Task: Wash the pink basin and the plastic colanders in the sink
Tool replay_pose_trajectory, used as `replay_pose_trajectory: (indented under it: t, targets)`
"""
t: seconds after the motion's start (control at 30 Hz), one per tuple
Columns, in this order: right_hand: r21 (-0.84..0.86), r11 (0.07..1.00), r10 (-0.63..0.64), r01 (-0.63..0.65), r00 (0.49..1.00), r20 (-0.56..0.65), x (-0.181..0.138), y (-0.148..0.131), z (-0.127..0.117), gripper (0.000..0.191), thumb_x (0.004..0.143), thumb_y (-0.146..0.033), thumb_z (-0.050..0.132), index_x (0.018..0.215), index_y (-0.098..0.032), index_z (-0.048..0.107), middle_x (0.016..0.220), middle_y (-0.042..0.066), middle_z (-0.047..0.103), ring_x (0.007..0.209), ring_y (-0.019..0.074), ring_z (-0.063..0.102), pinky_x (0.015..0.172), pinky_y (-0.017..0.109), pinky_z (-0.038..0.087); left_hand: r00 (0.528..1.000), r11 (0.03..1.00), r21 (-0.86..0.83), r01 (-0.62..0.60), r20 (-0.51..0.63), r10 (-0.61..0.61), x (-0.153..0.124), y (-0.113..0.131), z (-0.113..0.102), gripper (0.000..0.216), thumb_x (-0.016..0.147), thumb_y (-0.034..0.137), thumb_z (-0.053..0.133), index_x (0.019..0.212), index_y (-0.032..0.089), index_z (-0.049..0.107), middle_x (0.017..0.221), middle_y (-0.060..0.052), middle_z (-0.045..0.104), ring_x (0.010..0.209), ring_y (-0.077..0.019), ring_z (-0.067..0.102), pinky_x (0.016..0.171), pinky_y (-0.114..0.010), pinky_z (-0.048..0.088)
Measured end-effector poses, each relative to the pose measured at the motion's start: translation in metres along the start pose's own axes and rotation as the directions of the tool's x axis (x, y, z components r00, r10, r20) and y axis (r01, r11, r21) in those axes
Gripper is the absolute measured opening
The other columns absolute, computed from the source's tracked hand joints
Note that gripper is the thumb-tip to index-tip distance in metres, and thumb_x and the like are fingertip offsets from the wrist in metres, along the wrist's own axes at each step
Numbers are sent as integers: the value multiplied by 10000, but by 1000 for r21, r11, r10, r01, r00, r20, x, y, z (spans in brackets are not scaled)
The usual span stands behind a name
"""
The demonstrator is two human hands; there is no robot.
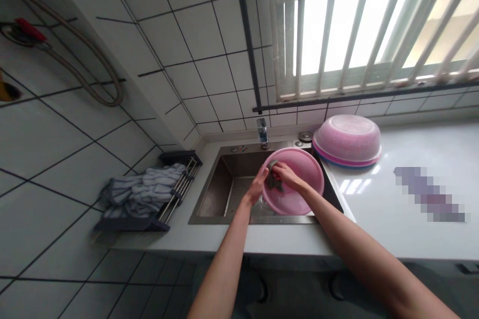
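A pink plastic basin [303, 179] is tilted over the steel sink [224, 184], its inside facing me. My left hand [257, 185] grips the basin's left rim. My right hand [285, 174] is inside the basin, closed on a grey cloth [273, 175] pressed against the basin's inner wall. The faucet [262, 133] stands just behind the basin.
Upside-down pink basins [348, 140] are stacked on the white counter [392, 194] to the right of the sink. A dish rack [175, 189] with a striped towel [144, 190] sits left of the sink. Tiled walls, a hose and a barred window surround the sink.
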State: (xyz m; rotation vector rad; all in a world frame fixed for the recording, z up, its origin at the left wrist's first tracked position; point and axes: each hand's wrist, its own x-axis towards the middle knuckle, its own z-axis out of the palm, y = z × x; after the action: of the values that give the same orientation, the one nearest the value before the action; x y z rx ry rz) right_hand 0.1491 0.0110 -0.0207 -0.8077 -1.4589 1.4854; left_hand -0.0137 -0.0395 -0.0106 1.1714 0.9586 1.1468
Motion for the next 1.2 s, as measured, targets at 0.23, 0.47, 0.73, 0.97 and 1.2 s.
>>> replay_pose_trajectory:
  t: [0.23, 0.47, 0.73, 0.97, 1.2]
  targets:
    - [-66, 997, 41, -36, 997, 68, -2, 3, 6, 264, 784, -450, 677, 750, -214, 564, 669, -13, 553, 591, 135, 451, 548, 273, 356, 995, 990, 100, -100, -18, 102, -3, 4, 0, 690, 884, 698, 718, 1395, 234, 706, 1467, -104, 677, 1475, -350, 513, 1303, -501, 288]
    - [29, 996, 79, -81, 995, 52, -7, -4, 9, 277, 825, -473, 654, 780, -215, 562, 642, -22, 530, 542, 127, 440, 511, 265, 335, 992, 993, 51, -110, -48, 113, -4, 5, -1, 709, 894, 676, 721, 1434, 217, 678, 1470, -113, 676, 1492, -365, 494, 1289, -509, 319]
    - [38, 999, 29, -26, 997, -71, -2, -3, 5, 332, 795, -520, 679, 769, -218, 544, 645, -39, 493, 547, 109, 397, 516, 255, 324, 997, 997, 34, -66, -34, 67, -3, 7, 2, 708, 834, 666, 788, 1361, 197, 729, 1388, -126, 727, 1518, -356, 461, 1329, -500, 232]
    - [-59, 990, 138, -127, 956, 258, -9, 6, 20, 286, 791, -456, 724, 760, -209, 585, 648, -20, 528, 562, 120, 433, 520, 262, 310, 993, 1000, 4, -11, -116, 12, -4, 6, -2, 755, 839, 707, 762, 1363, 165, 717, 1315, -139, 756, 1416, -378, 566, 1254, -522, 356]
    - [203, 979, 25, 21, 975, -222, 7, -10, -12, 376, 760, -553, 718, 772, -225, 534, 636, -48, 468, 550, 108, 357, 524, 267, 289, 999, 999, 27, -43, 13, 42, 0, 0, 0, 739, 921, 711, 664, 1475, 222, 648, 1545, -113, 619, 1572, -335, 389, 1330, -486, 209]
